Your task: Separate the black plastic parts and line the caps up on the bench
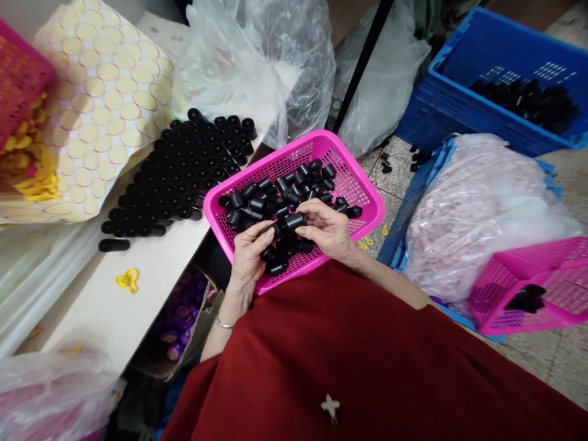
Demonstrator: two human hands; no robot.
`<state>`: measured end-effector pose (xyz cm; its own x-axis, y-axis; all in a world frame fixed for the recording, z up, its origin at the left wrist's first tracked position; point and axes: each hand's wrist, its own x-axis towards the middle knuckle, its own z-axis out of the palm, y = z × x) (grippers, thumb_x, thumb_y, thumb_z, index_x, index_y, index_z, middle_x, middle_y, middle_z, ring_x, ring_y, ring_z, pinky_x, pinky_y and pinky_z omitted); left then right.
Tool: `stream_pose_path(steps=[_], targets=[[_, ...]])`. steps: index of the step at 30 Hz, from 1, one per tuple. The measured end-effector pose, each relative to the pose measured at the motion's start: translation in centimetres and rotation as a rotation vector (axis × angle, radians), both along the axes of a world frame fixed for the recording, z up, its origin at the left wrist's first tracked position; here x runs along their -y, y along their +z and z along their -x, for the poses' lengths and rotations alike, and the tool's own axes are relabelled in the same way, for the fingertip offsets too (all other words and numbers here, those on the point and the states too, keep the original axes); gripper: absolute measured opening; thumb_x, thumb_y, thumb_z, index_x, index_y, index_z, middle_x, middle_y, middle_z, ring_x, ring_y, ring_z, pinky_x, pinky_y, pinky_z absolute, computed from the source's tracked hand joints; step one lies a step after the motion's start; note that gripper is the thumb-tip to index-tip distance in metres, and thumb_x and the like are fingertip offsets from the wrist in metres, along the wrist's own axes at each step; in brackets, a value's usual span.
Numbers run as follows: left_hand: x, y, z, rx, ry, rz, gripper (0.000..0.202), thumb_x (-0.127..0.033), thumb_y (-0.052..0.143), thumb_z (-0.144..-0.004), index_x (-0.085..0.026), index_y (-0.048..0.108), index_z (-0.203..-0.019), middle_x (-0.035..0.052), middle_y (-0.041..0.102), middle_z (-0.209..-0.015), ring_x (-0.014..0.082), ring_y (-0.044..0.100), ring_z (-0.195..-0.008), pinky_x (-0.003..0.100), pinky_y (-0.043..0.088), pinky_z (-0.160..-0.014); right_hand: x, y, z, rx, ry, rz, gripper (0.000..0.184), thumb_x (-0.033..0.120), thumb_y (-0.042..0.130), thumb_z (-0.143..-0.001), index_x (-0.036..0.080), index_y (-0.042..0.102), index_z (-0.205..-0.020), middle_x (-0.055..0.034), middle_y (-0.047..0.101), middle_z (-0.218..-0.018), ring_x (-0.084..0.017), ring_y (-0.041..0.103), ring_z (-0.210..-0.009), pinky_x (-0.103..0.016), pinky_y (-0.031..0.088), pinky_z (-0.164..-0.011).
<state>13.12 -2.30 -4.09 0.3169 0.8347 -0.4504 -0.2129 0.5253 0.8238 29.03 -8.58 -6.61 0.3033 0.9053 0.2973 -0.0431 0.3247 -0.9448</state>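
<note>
Above a pink plastic basket [367, 195] my two hands meet. My right hand [328, 228] pinches a short black plastic cylinder [294, 222] between thumb and fingers. My left hand [248, 250] is closed on another black cylindrical piece [272, 231], its end against or very near the first; whether the two are joined I cannot tell. Loose black cylinders [257, 205] of the same sort lie in the basket under my hands. To the left, many upright black tubes [177, 162] stand packed together on the pale table [98, 300], with one tube [114, 245] lying on its side.
Yellow rings [127, 280] lie on the table beside a sheet of round stickers [105, 92]. Clear plastic bags [294, 49] stand behind the basket. At right are a blue crate [459, 79], a filled bag [478, 208] and another pink basket [500, 300]. A box of purple items [184, 312] sits below the table.
</note>
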Motion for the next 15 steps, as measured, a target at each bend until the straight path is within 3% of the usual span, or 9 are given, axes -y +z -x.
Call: stream_pose_path(steps=[3,6,10,13,15], targets=[[-0.3,0.1,0.4,-0.038,-0.039,-0.006,0.039,-0.033,0.092,-0.044,-0.016,0.077,-0.076,0.0009,0.067,-0.059,0.0087,0.056,-0.046,0.017,0.042,-0.043,0.1,0.4,-0.5,0.196,-0.038,-0.069,0.023,0.025,0.071,-0.083,0.020,0.065,-0.104,-0.0051,0.061,-0.101,-0.014,0.060,-0.085,-0.032,0.054,-0.073],[-0.7,0.2,1.0,-0.039,-0.159,0.006,0.040,-0.039,0.090,-0.050,-0.013,0.076,-0.077,0.0030,0.065,-0.055,0.0094,0.054,-0.043,0.018,0.040,-0.041,0.1,1.0,-0.8,0.291,-0.033,-0.140,0.024,0.022,0.074,-0.080,0.021,0.068,-0.104,-0.0050,0.064,-0.099,-0.015,0.062,-0.087,-0.035,0.055,-0.078],[-1.0,0.4,1.2,0.027,-0.304,0.009,0.042,-0.048,0.085,-0.059,-0.010,0.074,-0.075,0.0044,0.061,-0.052,0.0084,0.049,-0.039,0.018,0.036,-0.036,0.1,1.1,-0.4,0.086,0.008,-0.018,0.025,0.031,0.077,-0.078,0.020,0.068,-0.098,-0.0026,0.064,-0.089,-0.012,0.061,-0.074,-0.028,0.055,-0.065],[-0.8,0.6,0.8,0.030,-0.278,0.011,0.043,-0.048,0.086,-0.057,-0.011,0.074,-0.074,0.0041,0.062,-0.052,0.0083,0.050,-0.038,0.018,0.036,-0.036,0.2,0.7,0.2,-0.137,0.054,0.119,0.034,0.042,0.076,-0.077,0.018,0.065,-0.099,-0.0004,0.062,-0.082,-0.010,0.063,-0.068,-0.026,0.057,-0.062],[-0.6,0.7,0.4,0.003,-0.226,-0.003,0.042,-0.047,0.088,-0.054,-0.012,0.074,-0.074,0.0034,0.063,-0.052,0.0081,0.050,-0.038,0.018,0.036,-0.037,0.3,0.5,0.4,-0.154,0.047,0.148,0.036,0.043,0.076,-0.076,0.018,0.064,-0.099,0.0000,0.062,-0.082,-0.010,0.062,-0.067,-0.025,0.056,-0.062]])
